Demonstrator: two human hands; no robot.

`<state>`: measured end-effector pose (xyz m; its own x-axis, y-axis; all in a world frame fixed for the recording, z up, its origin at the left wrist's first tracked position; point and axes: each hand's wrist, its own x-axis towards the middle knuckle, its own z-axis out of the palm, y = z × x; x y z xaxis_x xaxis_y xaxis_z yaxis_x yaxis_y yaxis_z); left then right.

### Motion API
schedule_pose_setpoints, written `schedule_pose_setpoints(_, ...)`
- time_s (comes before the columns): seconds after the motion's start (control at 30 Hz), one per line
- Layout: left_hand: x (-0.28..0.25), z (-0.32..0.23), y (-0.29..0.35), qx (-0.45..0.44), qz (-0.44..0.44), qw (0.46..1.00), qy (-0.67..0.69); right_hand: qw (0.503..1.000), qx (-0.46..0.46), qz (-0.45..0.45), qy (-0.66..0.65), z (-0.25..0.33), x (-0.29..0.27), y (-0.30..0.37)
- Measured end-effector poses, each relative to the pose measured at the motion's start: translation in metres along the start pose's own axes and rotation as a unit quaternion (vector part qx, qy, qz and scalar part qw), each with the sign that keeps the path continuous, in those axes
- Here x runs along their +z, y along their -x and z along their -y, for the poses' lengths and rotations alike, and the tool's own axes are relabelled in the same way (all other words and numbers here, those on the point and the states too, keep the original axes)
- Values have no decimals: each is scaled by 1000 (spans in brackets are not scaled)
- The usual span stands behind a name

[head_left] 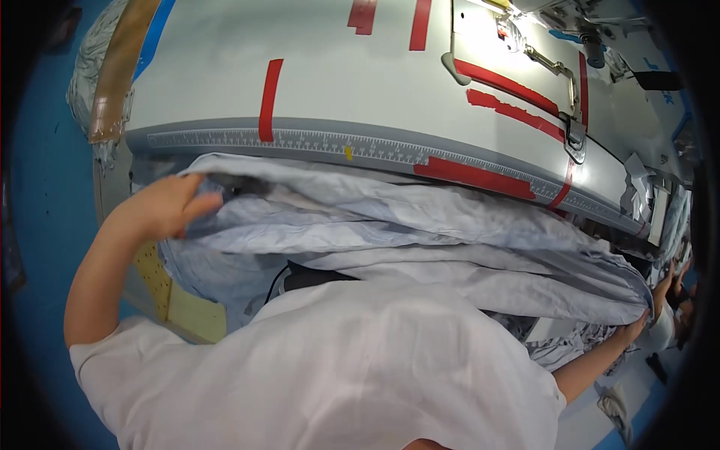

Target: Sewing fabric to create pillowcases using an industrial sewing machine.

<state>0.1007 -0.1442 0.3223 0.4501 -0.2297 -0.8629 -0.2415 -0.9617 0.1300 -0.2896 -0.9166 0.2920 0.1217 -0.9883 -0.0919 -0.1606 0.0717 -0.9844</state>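
A long piece of light grey-blue cloth (420, 206) hangs in loose folds between the table's front edge and my body. My left hand (169, 206), slightly smeared by motion, has its fingers at the cloth's left end and appears to grip its upper edge. Far to the right, my right hand (634, 328) grips the gathered right end of the cloth, its fingers partly hidden by the folds. The cloth stretches sideways from one hand to the other, with its layers sagging in the middle.
A white tabletop (202, 67) with a grey ruler strip (315, 141) and red tape (480, 178) lies ahead. A lit sewing machine (517, 45) stands at the back right. White fabric (86, 82) bunches beyond the left edge. Another person (664, 326) is at the far right.
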Motion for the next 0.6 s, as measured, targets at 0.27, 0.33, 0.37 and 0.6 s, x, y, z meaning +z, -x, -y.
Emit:
schedule_pose_setpoints(0.27, 50, 60, -68, -49, -122, 976, 172, 998, -39, 40, 21, -4, -5, -33)
schedule_pose_setpoints(0.33, 57, 71, -80, -36, -123, 957, 262, 997, -50, 40, 34, -4, -12, -38)
schedule_pose_setpoints(0.37, 61, 74, -84, -19, -158, 951, 266, 997, -45, 65, 16, -4, -14, -39)
schedule_pose_setpoints(0.6, 90, 68, -103, -15, -215, 955, 203, 996, -17, 83, 6, -12, -17, -36)
